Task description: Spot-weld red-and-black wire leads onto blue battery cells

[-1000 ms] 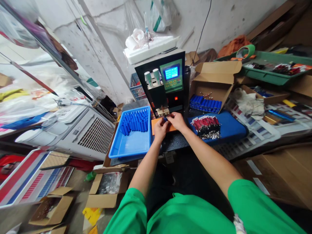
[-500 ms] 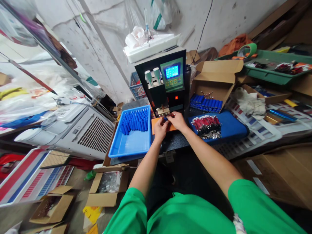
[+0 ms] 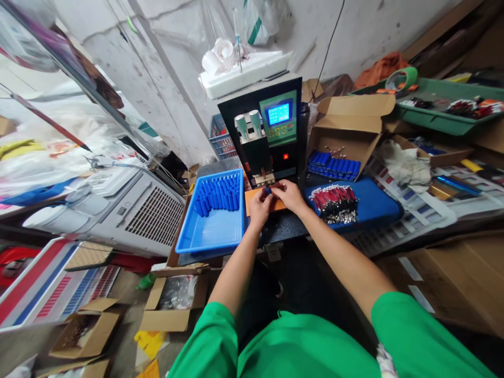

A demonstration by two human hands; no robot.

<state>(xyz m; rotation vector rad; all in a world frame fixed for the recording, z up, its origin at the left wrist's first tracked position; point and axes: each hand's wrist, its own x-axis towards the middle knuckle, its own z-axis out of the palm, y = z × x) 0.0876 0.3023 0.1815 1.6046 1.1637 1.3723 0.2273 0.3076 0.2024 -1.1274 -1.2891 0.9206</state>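
My left hand (image 3: 260, 206) is closed on a blue battery cell (image 3: 268, 190), mostly hidden by the fingers, at the electrodes of a black spot welder (image 3: 260, 131). Close beside it, my right hand (image 3: 289, 195) is pinched at the cell's end; what its fingers grip is too small to make out. Beneath both hands lies an orange pad (image 3: 252, 198). Blue cells (image 3: 220, 197) stand in a blue tray (image 3: 208, 239) to the left. To the right, red and black wire leads (image 3: 334, 202) rest on a blue cushion (image 3: 380, 202).
Behind the leads, an open cardboard box (image 3: 348, 115) holds wired blue cells (image 3: 334, 165). A green tray (image 3: 444, 118) with wires stands at the far right. On the left is a grey air cooler (image 3: 145, 210). Cardboard boxes (image 3: 165, 320) sit on the floor.
The welder's screen shows a different display. My right hand has shifted very slightly to the right; otherwise both hands stay at the electrodes with the cell.
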